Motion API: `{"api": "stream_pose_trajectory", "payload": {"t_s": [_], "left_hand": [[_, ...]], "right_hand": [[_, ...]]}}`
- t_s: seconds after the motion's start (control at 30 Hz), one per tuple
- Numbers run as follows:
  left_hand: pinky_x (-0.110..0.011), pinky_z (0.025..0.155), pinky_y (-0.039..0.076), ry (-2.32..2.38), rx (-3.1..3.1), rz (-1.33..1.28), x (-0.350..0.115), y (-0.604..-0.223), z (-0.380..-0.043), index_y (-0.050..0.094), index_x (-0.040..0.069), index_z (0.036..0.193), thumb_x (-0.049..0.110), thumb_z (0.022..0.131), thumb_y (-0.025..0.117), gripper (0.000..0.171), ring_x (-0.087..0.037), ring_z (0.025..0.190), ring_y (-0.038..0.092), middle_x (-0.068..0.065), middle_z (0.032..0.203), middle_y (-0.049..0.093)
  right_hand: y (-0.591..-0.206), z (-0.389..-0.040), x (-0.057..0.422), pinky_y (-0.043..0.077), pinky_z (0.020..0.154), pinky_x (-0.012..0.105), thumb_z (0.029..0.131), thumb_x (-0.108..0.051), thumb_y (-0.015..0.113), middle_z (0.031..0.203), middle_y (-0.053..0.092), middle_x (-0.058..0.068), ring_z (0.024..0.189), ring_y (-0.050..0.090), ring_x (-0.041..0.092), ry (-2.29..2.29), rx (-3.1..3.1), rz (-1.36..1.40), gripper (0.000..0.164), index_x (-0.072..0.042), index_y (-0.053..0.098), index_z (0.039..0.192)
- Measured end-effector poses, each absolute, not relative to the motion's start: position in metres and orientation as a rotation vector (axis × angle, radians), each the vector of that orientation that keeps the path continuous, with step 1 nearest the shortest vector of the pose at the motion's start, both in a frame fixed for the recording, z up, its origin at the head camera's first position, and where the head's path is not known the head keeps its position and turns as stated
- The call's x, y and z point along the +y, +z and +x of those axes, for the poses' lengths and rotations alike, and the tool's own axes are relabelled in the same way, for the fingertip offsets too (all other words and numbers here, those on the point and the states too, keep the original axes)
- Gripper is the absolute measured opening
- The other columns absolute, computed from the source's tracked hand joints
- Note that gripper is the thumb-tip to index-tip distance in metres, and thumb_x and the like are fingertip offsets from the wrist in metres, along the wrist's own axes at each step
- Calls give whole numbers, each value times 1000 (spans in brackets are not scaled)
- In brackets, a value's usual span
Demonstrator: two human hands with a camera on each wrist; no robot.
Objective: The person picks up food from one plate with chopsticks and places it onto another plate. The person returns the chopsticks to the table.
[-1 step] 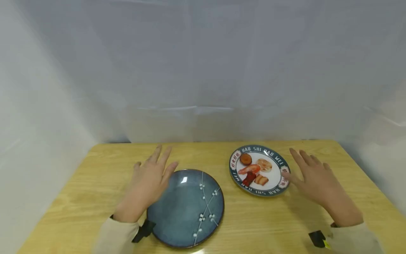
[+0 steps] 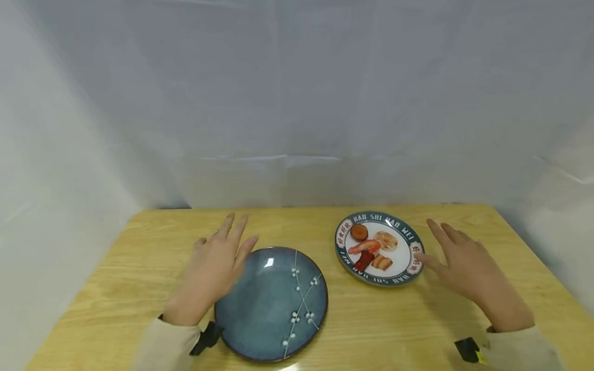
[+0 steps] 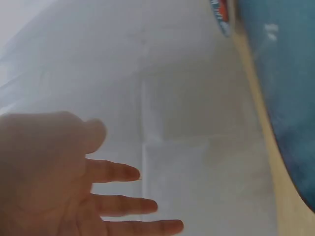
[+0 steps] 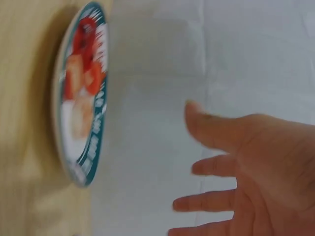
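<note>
My left hand point(image 2: 213, 273) is held over the left edge of a round blue plate point(image 2: 264, 309) with white blossom sprigs. Its fingers are spread and nothing is in them; in the left wrist view the blue plate point(image 3: 290, 98) lies off to the side of the fingertips. Farther back to the right sits a smaller white plate point(image 2: 397, 263) with a green lettered rim. Food pieces show on it, among them a shrimp point(image 2: 364, 247) and a lotus root slice point(image 2: 386, 241). My right hand point(image 2: 473, 270), fingers extended, hovers beside this plate, its thumb overlapping the rim.
Both plates rest on a light wooden table point(image 2: 362, 330). Behind the table's back edge hangs a pale grey sheet point(image 2: 297, 103), which also runs down the left and right sides. The two plates stand apart, with bare wood between them.
My left hand has shifted slightly left, and my right hand slightly right. The plates stay where they were.
</note>
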State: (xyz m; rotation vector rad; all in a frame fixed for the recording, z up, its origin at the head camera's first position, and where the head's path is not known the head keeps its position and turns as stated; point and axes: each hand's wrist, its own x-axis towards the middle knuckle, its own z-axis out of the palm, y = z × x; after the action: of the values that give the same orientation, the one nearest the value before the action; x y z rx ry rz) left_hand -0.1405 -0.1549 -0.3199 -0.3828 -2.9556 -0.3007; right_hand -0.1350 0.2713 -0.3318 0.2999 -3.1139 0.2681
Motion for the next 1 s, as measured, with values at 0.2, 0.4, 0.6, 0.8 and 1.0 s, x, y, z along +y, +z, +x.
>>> {"api": "stream_pose_trajectory", "payload": {"t_s": [0.2, 0.4, 0.6, 0.8, 1.0], "left_hand": [[-57, 84, 47, -228, -2837, -443, -174, -335, -140, 43, -4, 140, 37, 103, 43, 54, -44, 110, 58, -27, 136, 49], [-53, 78, 50, -206, -2865, -484, -182, -351, -135, 49, -7, 133, 33, 100, 51, 52, -42, 98, 63, -27, 128, 56], [-51, 79, 51, -283, -2932, -481, -181, -368, -130, 51, -8, 129, 28, 100, 53, 46, -42, 99, 63, -27, 124, 57], [-48, 74, 53, -311, -2854, -524, -176, -387, -130, 56, -12, 118, 17, 94, 61, 38, -41, 92, 64, -28, 113, 60], [-48, 62, 51, -215, -2865, -399, -183, -398, -131, 56, -10, 106, 22, 94, 62, 35, -39, 82, 59, -22, 97, 57]], "right_hand": [[-343, -127, 306, 47, 64, 56, 96, -55, 48, 115, 52, 39, 96, 55, 54, 246, -3240, 106, 77, 9, 37, 138], [-355, -120, 333, 41, 48, 36, 97, -39, 55, 75, 58, 8, 56, 52, 18, 347, -3385, 33, 53, 12, 49, 110], [-363, -119, 348, 45, 52, 40, 97, -38, 54, 86, 62, 16, 63, 57, 20, 385, -3424, -42, 51, 11, 49, 109], [-369, -121, 353, 43, 52, 40, 98, -39, 53, 89, 61, 20, 62, 55, 21, 440, -3435, -70, 51, 11, 49, 108], [-373, -127, 352, 39, 53, 37, 99, -33, 52, 84, 59, 15, 59, 48, 21, 485, -3441, -50, 41, 8, 50, 99]]}}
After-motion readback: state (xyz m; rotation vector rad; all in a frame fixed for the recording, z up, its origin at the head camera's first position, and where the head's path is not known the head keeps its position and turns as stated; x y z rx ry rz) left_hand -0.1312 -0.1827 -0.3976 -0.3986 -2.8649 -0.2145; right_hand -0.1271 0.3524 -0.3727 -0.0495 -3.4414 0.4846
